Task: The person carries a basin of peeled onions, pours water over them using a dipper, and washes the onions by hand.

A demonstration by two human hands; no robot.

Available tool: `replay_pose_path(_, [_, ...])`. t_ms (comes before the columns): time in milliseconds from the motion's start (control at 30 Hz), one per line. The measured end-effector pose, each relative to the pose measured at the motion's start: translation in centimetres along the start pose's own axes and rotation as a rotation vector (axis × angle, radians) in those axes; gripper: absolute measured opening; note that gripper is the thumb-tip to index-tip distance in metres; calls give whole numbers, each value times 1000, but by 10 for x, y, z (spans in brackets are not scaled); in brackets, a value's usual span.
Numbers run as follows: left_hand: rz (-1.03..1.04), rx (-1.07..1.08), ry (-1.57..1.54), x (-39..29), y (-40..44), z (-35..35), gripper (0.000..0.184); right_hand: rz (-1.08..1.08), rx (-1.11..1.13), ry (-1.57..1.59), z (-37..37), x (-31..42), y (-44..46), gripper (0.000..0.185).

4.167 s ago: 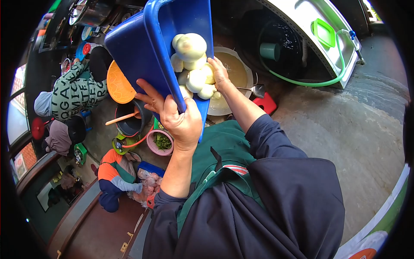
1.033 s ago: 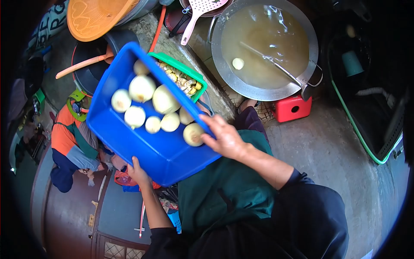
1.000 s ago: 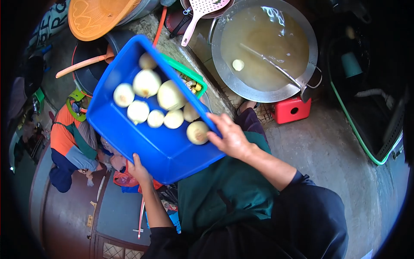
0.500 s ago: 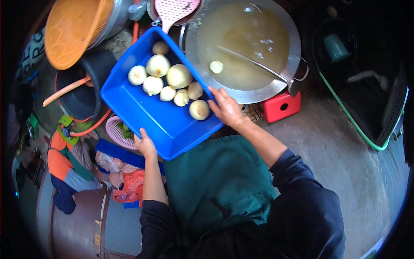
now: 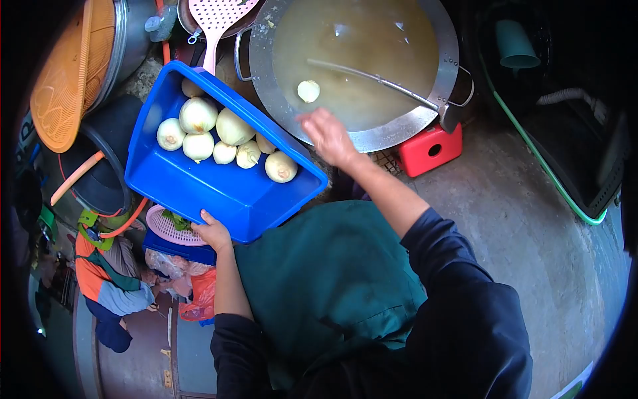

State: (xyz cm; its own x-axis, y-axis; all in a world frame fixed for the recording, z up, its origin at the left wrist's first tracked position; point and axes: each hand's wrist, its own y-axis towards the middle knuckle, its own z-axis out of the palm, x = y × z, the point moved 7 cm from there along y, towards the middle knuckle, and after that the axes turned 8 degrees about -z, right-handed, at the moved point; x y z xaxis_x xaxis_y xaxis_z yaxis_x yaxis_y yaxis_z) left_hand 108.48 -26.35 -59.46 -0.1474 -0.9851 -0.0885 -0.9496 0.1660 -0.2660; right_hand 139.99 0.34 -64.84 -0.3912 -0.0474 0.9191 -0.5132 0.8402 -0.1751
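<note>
My left hand (image 5: 214, 233) grips the near wall of a blue plastic tub (image 5: 219, 209), thumb on top of the rim. The tub is tilted, and several pale round vegetables (image 5: 198, 116), which look like peeled onions, lie against its far wall. My right hand (image 5: 327, 137) is off the tub, over the near rim of a wide metal wok (image 5: 369, 141). Its fingers stretch forward, slightly blurred, and hold nothing I can see. Just beyond them one pale round vegetable (image 5: 308, 91) sits in the wok's cloudy liquid.
A long-handled metal tool (image 5: 382, 81) lies across the wok. A pink perforated scoop (image 5: 216, 20) is behind the tub. A red box (image 5: 433, 151) stands by the wok. Left are an orange basket (image 5: 63, 80) and a dark bucket (image 5: 109, 156). Another person (image 5: 113, 279) is at lower left.
My right hand has let go of the tub's right edge and is now by the wok rim. The tub has shifted left, still held by my left hand, and its vegetables remain along the far wall.
</note>
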Motion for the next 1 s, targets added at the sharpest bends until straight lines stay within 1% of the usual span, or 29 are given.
replay_pose_path(67, [-11, 9, -40, 6, 2, 3, 52, 42, -69, -353, -7, -38, 22, 25])
replay_pose_path(167, [-11, 26, -53, 3, 1, 4, 56, 114, 71, -515, 3, -78, 45, 34])
replay_pose_path(267, [19, 10, -7, 9, 4, 3, 58, 244, 234, -577, 24, -94, 55, 44])
replay_pose_path(367, [51, 10, -18, 1, 3, 3, 59, 393, 392, -577, 40, -104, 57, 44])
replay_pose_path(467, [35, 39, -52, 0, 0, 2, 60, 433, 375, -545, 55, -117, 53, 42])
replay_pose_path(600, [-17, 35, -60, -3, -2, 2, 58, 413, 476, -541, 69, -131, 51, 39])
replay_pose_path(667, [48, -6, -8, 11, 6, 7, 58, 421, 520, -528, 73, -131, 44, 38])
replay_pose_path(700, [83, -23, 18, 9, 6, 5, 58, 426, 494, -478, 70, -127, 40, 36])
replay_pose_path(767, [51, 4, 8, 8, 4, 3, 58, 432, 428, -389, 59, -116, 29, 33])
replay_pose_path(800, [40, 22, -2, 3, 2, 3, 58, 429, 340, -314, 49, -108, 25, 31])
replay_pose_path(833, [72, -6, -23, -1, 0, 2, 58, 425, 248, -246, 37, -102, 19, 30])
replay_pose_path(867, [21, 22, -47, -1, -1, 2, 56, 417, 154, -185, 22, -98, 14, 30])
replay_pose_path(933, [46, 19, -62, -6, -3, 1, 54, 528, -9, -7, -2, -98, 3, 29])
replay_pose_path(967, [11, 30, -46, -3, -1, 2, 54, 546, -50, -94, -17, -95, -2, 31])
replay_pose_path(1000, [-19, 40, -27, 0, 0, 1, 54, 511, -167, -60, -31, -89, -6, 28])
